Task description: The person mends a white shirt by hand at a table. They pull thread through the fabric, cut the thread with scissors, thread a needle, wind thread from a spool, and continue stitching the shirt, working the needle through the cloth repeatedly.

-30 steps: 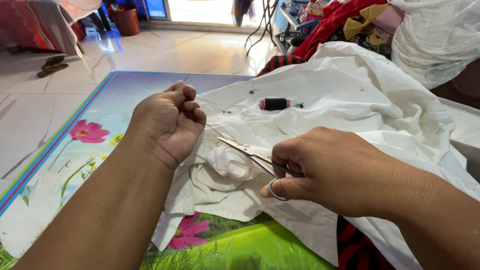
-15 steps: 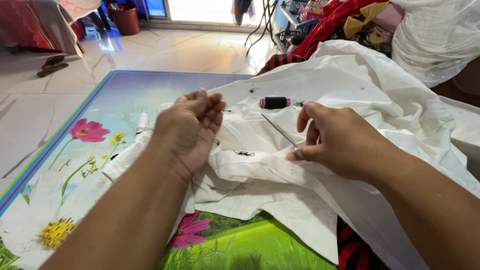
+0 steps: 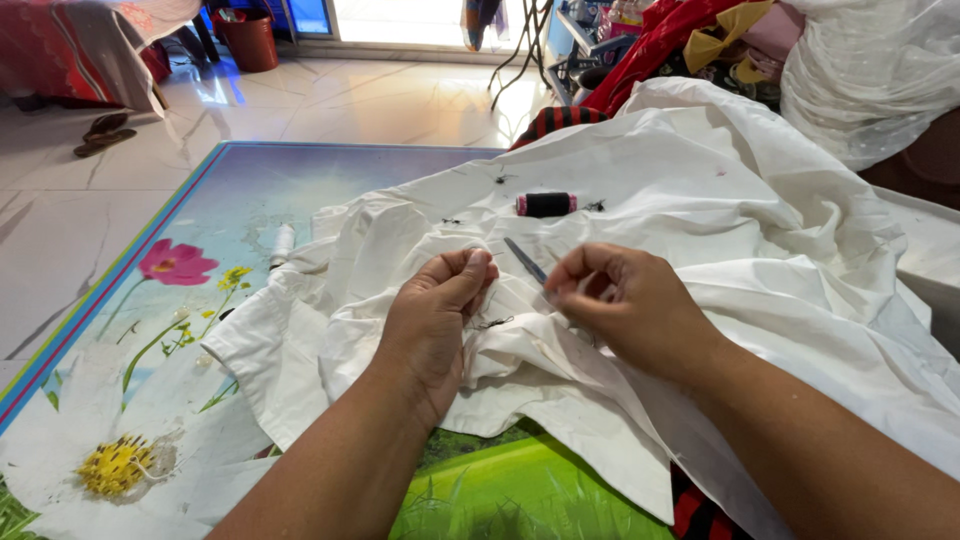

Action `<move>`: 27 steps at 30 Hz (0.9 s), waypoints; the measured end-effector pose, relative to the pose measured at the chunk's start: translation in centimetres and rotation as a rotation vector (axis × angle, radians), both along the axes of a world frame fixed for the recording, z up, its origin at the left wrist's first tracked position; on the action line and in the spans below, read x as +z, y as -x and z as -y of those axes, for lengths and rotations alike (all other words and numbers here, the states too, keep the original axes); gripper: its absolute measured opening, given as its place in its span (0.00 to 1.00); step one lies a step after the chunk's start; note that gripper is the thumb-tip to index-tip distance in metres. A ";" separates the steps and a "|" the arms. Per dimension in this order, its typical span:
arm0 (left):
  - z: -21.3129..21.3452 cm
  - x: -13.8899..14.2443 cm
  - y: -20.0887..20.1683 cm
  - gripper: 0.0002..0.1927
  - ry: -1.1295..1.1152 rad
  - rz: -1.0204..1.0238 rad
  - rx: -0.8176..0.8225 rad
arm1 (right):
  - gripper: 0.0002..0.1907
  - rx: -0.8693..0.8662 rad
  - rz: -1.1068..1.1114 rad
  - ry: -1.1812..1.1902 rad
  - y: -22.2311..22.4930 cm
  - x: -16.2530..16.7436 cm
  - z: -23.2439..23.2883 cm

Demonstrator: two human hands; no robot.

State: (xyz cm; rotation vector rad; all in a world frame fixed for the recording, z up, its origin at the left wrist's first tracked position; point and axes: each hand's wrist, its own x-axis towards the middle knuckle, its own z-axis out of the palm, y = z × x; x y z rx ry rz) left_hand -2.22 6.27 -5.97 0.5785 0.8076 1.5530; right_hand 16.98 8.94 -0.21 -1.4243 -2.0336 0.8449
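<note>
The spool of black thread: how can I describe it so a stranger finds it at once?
Start at the big white garment spread over the flowered mat. Beyond both hands, the spool of black thread lies on its side on the cloth. It is the only dark cylinder there, with pink ends.

1. The left hand (image 3: 435,320) sits near the centre, its forearm running in from about 7 o'clock at the bottom edge.
2. Its fingers (image 3: 470,275) are curled and bunched, thumb pressed against them, tips pointing toward 1 o'clock.
3. The right hand (image 3: 625,305) lies just beside it at 3 o'clock, its forearm entering from 5 o'clock.
4. Its fingers (image 3: 570,280) are pinched closed, knuckles up, tips pointing toward 9 o'clock.
</note>
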 end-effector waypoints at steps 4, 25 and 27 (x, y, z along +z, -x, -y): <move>0.8 0.5 -0.7 0.07 -0.036 0.031 -0.008 | 0.11 0.099 -0.582 0.265 1.4 -0.9 -0.3; 0.9 0.8 -0.3 0.10 0.111 -0.082 -0.078 | 0.08 0.053 -0.986 0.426 0.5 -2.6 -2.1; 0.9 0.7 -0.5 0.11 0.111 -0.179 -0.073 | 0.08 0.056 -1.010 0.415 0.4 -3.0 -2.2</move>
